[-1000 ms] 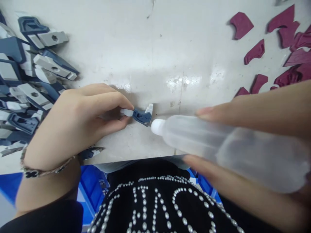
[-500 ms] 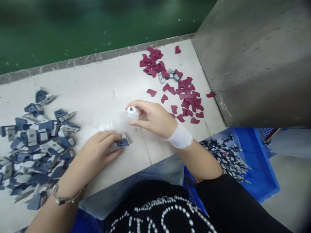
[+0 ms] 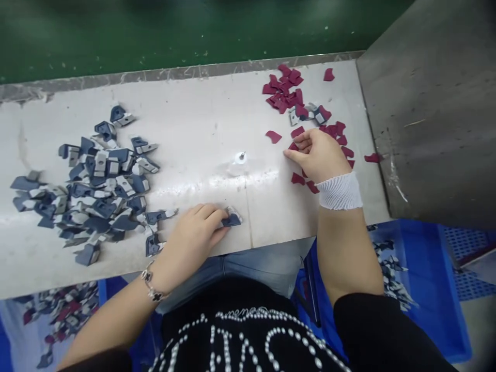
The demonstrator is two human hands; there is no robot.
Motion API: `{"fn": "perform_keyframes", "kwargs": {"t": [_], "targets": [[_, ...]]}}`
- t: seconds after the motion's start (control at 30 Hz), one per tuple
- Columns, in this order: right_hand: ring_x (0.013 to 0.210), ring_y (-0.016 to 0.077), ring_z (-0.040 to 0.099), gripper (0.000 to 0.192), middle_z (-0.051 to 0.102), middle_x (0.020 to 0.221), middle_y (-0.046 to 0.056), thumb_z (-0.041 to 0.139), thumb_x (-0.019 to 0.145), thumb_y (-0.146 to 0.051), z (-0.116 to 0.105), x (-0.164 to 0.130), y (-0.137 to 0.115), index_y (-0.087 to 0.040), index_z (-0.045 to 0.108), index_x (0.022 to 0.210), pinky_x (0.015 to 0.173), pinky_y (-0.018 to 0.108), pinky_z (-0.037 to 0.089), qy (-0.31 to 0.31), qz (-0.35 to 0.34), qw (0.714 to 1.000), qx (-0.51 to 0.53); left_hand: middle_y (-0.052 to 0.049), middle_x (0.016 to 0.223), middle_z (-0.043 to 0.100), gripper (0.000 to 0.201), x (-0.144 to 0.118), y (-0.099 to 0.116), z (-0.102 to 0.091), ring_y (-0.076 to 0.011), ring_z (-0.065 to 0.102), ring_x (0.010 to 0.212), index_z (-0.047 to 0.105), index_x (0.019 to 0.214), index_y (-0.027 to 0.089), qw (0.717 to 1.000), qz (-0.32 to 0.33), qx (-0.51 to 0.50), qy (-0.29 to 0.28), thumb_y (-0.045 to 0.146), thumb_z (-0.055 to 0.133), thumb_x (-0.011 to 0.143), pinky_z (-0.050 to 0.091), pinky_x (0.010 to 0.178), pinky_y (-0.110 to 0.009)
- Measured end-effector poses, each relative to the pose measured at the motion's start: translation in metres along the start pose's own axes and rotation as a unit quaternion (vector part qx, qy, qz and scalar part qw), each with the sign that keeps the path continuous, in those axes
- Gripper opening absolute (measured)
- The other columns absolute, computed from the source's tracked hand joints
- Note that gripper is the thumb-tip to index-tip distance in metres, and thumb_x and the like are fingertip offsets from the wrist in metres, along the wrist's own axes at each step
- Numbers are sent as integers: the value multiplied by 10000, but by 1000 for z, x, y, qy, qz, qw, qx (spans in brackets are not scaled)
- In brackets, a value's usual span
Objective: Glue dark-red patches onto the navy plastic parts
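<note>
My left hand (image 3: 197, 232) is closed on a blue-grey and white plastic part (image 3: 232, 219), pinched between thumb and fingers near the table's front edge. My right hand (image 3: 320, 155) reaches over the scattered maroon pieces, its thumb and fingertips closed around one small maroon piece (image 3: 293, 147) at the tabletop. Between the hands, farther back, a small white bottle (image 3: 240, 159) with a thin metal tip stands upright. More flat maroon pieces (image 3: 284, 90) lie behind and beside my right hand, some hidden under it.
A heap of blue-grey and white parts (image 3: 104, 191) covers the table's left side. A few similar parts (image 3: 306, 114) lie among the maroon pieces. A metal panel (image 3: 426, 113) borders the right end. Blue bins (image 3: 434, 289) with parts stand below the table.
My right hand has let go of the white bottle, leaving it standing, and moved right to the maroon pieces. My left hand still holds the plastic part. The view has shifted left.
</note>
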State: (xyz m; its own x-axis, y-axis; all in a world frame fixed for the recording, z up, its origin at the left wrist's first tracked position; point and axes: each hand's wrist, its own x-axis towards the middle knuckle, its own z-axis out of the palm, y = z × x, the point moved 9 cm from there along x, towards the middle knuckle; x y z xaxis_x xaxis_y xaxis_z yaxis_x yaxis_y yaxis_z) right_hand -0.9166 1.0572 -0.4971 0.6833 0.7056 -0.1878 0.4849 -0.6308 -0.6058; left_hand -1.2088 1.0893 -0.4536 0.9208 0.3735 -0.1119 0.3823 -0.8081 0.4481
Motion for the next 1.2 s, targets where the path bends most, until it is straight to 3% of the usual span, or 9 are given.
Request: {"fn": "perform_keyframes", "kwargs": {"t": [0.27,0.37,0.47,0.57,0.7,0.8,0.97,1.07,1.2], "targets": [[712,238,637,84,704,788,47,793,802,-239,-7,-15,-15,-232,712,783,732,436,559,-32,-3,999,-3,-97,1120,726,233,-14,4,-20,-260,688,1013,629,1156,178,991,-30,-51,118,306,693,971,616,863,-445],[667,188,619,58,697,766,31,808,853,-304,-8,-51,-51,-247,812,842,616,344,534,-78,-112,989,58,-57,988,752,163,-26,11,-34,-194,716,915,646,1092,198,969,-41,-176,171,304,690,977,627,812,-340],[645,123,616,96,675,761,-8,747,962,-339,8,-116,-103,-310,827,1007,558,244,530,-243,-288,908,181,-47,935,783,214,-32,13,-22,-158,748,822,671,1145,206,904,-87,-397,132,323,702,970,645,737,-264],[703,98,671,168,701,801,-1,641,1035,-205,19,-167,-130,-260,792,1081,603,187,565,-360,-362,826,238,-73,955,820,201,-39,16,8,-175,791,797,719,1118,202,791,-141,-594,43,335,706,968,672,711,-263],[825,111,692,208,738,929,10,628,1033,-154,31,-184,-132,-257,740,1176,726,203,602,-385,-370,815,225,-61,839,825,184,-51,9,34,-174,785,682,770,944,194,701,-216,-679,3,371,787,900,666,609,-241],[888,112,698,236,744,990,13,652,1015,-144,39,-185,-123,-255,720,1213,789,201,613,-399,-339,819,236,-48,792,818,140,-55,1,33,-161,771,641,782,878,192,718,-228,-656,36,330,807,883,661,584,-228],[918,131,751,261,778,1018,-7,607,1018,-139,47,-177,-104,-289,683,1218,804,217,637,-376,-230,859,259,-24,885,819,114,-49,1,16,-126,767,724,768,949,193,801,-172,-559,126,120,787,863,659,668,-198],[872,183,774,111,785,962,14,697,985,-307,59,-169,-85,-263,696,1086,765,264,660,-376,-96,879,278,-24,890,800,124,-47,2,7,-132,758,773,740,976,197,856,-135,-471,167,106,751,892,647,700,-224],[708,158,715,152,743,797,-1,729,948,-373,69,-158,-78,-245,726,866,609,253,607,-368,-63,888,270,-28,986,780,209,-40,4,-4,-144,746,885,690,1098,218,928,-73,-307,198,206,776,908,635,803,-263]]}}
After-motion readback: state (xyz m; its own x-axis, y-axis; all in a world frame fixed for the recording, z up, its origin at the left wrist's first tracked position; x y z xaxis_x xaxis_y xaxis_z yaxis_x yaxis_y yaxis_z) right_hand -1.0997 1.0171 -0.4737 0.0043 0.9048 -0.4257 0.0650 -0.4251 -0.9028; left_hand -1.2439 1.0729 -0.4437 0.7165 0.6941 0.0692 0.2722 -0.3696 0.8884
